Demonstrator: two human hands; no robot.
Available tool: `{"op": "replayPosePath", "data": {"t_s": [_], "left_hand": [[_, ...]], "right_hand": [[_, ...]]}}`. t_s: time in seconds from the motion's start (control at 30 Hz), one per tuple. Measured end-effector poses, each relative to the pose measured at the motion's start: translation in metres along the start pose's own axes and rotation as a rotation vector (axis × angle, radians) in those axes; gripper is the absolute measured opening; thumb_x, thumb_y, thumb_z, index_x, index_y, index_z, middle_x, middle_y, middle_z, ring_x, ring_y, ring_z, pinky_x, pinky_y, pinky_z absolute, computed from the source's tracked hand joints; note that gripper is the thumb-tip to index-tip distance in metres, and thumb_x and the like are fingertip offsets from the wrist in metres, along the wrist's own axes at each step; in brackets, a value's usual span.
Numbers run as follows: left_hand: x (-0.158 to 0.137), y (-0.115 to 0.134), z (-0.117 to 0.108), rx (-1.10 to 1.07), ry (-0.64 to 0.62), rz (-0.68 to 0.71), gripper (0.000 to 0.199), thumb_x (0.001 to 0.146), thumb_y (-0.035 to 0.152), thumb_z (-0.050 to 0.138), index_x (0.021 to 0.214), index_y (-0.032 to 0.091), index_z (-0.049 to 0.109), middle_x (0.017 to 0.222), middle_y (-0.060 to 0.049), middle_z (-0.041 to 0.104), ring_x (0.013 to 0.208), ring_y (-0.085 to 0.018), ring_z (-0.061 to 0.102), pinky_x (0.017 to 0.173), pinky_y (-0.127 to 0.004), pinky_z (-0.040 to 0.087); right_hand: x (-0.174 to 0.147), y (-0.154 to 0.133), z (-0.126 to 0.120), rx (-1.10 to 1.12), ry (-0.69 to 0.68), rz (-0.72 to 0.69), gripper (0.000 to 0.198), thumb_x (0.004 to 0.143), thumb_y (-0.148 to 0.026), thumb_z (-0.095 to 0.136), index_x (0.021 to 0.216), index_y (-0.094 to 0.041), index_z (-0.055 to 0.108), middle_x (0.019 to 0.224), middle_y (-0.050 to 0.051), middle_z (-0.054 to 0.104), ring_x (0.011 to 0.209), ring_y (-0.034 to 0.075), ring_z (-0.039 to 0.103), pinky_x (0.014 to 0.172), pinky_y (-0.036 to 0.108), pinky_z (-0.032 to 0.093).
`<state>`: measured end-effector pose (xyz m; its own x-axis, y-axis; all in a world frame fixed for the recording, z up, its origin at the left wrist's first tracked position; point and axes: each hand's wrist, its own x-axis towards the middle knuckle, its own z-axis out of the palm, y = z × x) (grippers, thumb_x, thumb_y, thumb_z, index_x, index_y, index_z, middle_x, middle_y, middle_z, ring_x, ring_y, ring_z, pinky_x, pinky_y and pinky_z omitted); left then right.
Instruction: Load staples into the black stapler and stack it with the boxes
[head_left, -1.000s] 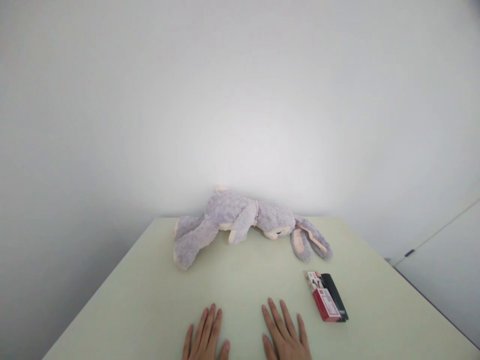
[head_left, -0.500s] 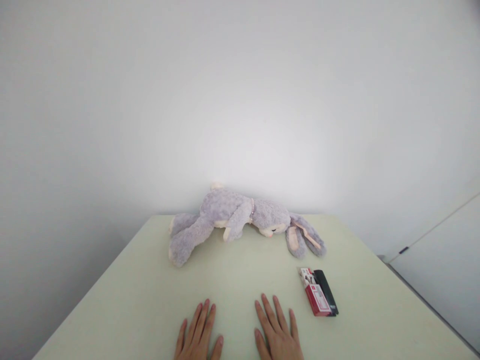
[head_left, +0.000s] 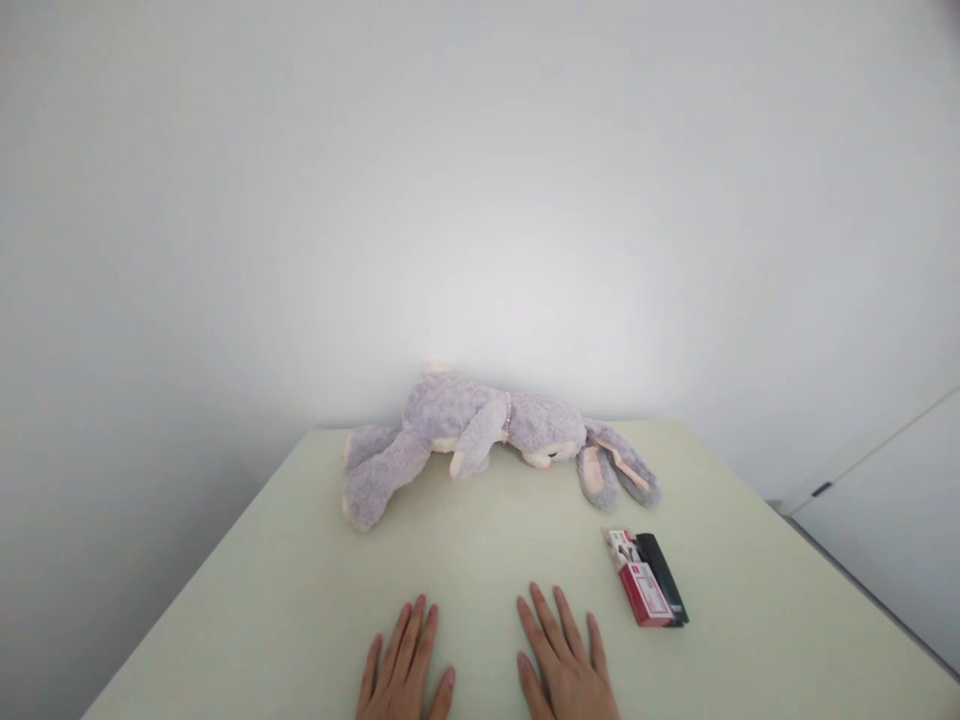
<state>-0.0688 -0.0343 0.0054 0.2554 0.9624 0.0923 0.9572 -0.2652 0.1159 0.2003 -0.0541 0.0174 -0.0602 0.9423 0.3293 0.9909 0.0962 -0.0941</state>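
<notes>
My left hand (head_left: 403,668) lies flat on the pale green table (head_left: 300,590), fingers stretched out and holding nothing. To its right, my right hand (head_left: 564,662) rests palm down on the same surface, fingers spread. Just right of that hand sit a red and white small box (head_left: 645,592) and a black, flat, elongated item (head_left: 663,580), side by side. What the black item is I cannot tell. A grey-lilac plush rabbit (head_left: 450,410) lies on its side along the far edge, ears to the right and legs to the left. Neither hand touches these things.
A plain white wall (head_left: 480,200) rises behind the table, close against the rabbit's back. On the right, a white panel (head_left: 892,540) with a thin seam and a small dark fitting (head_left: 822,489) stands beside the table's edge.
The whole view has shifted slightly, so everything appears a little further right. Both hands remain flat on the table, and the objects have kept their places.
</notes>
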Motion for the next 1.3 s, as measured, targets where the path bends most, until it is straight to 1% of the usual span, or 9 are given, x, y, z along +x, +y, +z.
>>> {"op": "replayPosePath", "data": {"t_s": [0.13, 0.2, 0.47, 0.6, 0.8, 0.93, 1.1, 1.17, 1.3], "left_hand": [[0.000, 0.003, -0.005, 0.001, -0.013, -0.002, 0.062, 0.102, 0.051, 0.038, 0.158, 0.032, 0.021, 0.165, 0.000, 0.025, 0.152, -0.027, 0.033, 0.123, -0.056, 0.029], [0.000, 0.003, -0.006, 0.004, -0.017, 0.000, 0.061, 0.102, 0.051, 0.036, 0.158, 0.032, 0.020, 0.166, 0.000, 0.024, 0.152, -0.027, 0.032, 0.122, -0.056, 0.030], [0.001, 0.000, -0.002, -0.013, -0.015, 0.002, 0.062, 0.101, 0.052, 0.038, 0.157, 0.032, 0.021, 0.165, 0.000, 0.024, 0.152, -0.029, 0.033, 0.122, -0.058, 0.029], [0.000, 0.000, -0.002, -0.007, -0.015, 0.001, 0.061, 0.102, 0.050, 0.036, 0.158, 0.031, 0.019, 0.165, 0.000, 0.023, 0.152, -0.028, 0.032, 0.122, -0.059, 0.030], [0.000, -0.001, -0.002, -0.003, -0.013, -0.001, 0.061, 0.101, 0.052, 0.038, 0.157, 0.033, 0.022, 0.165, 0.000, 0.025, 0.151, -0.028, 0.034, 0.122, -0.056, 0.030], [0.000, 0.000, -0.003, 0.000, -0.012, -0.001, 0.061, 0.101, 0.052, 0.039, 0.157, 0.034, 0.021, 0.165, 0.001, 0.026, 0.151, -0.027, 0.034, 0.123, -0.054, 0.030], [0.000, 0.000, -0.005, -0.009, -0.011, 0.008, 0.061, 0.102, 0.051, 0.036, 0.158, 0.032, 0.021, 0.166, 0.000, 0.024, 0.152, -0.027, 0.033, 0.122, -0.056, 0.029], [0.000, 0.000, -0.005, -0.012, -0.015, 0.012, 0.061, 0.102, 0.052, 0.035, 0.158, 0.032, 0.019, 0.166, 0.000, 0.023, 0.152, -0.027, 0.032, 0.122, -0.057, 0.029], [0.000, -0.002, -0.002, -0.012, -0.015, 0.008, 0.061, 0.102, 0.052, 0.037, 0.158, 0.033, 0.022, 0.165, 0.000, 0.025, 0.151, -0.028, 0.035, 0.121, -0.056, 0.030]], "right_hand": [[0.002, 0.010, -0.006, 0.024, -0.064, -0.077, 0.061, 0.099, -0.045, 0.041, 0.158, -0.044, 0.023, 0.161, -0.004, 0.034, 0.145, 0.034, 0.043, 0.113, 0.063, 0.036], [0.002, 0.013, -0.006, 0.026, -0.071, -0.088, 0.062, 0.099, -0.046, 0.040, 0.158, -0.045, 0.021, 0.161, -0.004, 0.035, 0.144, 0.034, 0.044, 0.112, 0.063, 0.038], [0.000, 0.009, 0.003, 0.013, -0.018, -0.053, 0.061, 0.097, -0.047, 0.043, 0.156, -0.045, 0.028, 0.159, -0.006, 0.039, 0.144, 0.034, 0.044, 0.115, 0.062, 0.034], [0.000, 0.001, 0.002, 0.004, 0.006, 0.006, 0.060, 0.096, -0.045, 0.046, 0.155, -0.043, 0.036, 0.159, -0.005, 0.038, 0.146, 0.034, 0.042, 0.119, 0.062, 0.027], [0.000, -0.005, 0.003, -0.007, 0.014, 0.021, 0.058, 0.095, -0.043, 0.046, 0.153, -0.042, 0.041, 0.159, -0.006, 0.038, 0.146, 0.034, 0.041, 0.120, 0.063, 0.025], [-0.001, 0.000, 0.005, -0.006, 0.017, 0.019, 0.059, 0.095, -0.044, 0.045, 0.154, -0.043, 0.038, 0.159, -0.006, 0.038, 0.146, 0.034, 0.041, 0.119, 0.063, 0.026], [0.000, 0.013, 0.002, 0.021, -0.018, -0.074, 0.063, 0.099, -0.047, 0.040, 0.159, -0.040, 0.023, 0.160, -0.004, 0.037, 0.144, 0.033, 0.044, 0.113, 0.060, 0.037], [0.000, 0.016, 0.002, 0.026, -0.030, -0.097, 0.064, 0.100, -0.047, 0.038, 0.160, -0.039, 0.019, 0.160, -0.003, 0.037, 0.144, 0.033, 0.045, 0.112, 0.060, 0.039], [-0.001, 0.009, 0.006, 0.011, -0.013, -0.031, 0.063, 0.098, -0.047, 0.040, 0.159, -0.039, 0.024, 0.160, -0.004, 0.036, 0.145, 0.034, 0.043, 0.116, 0.062, 0.033]]}}
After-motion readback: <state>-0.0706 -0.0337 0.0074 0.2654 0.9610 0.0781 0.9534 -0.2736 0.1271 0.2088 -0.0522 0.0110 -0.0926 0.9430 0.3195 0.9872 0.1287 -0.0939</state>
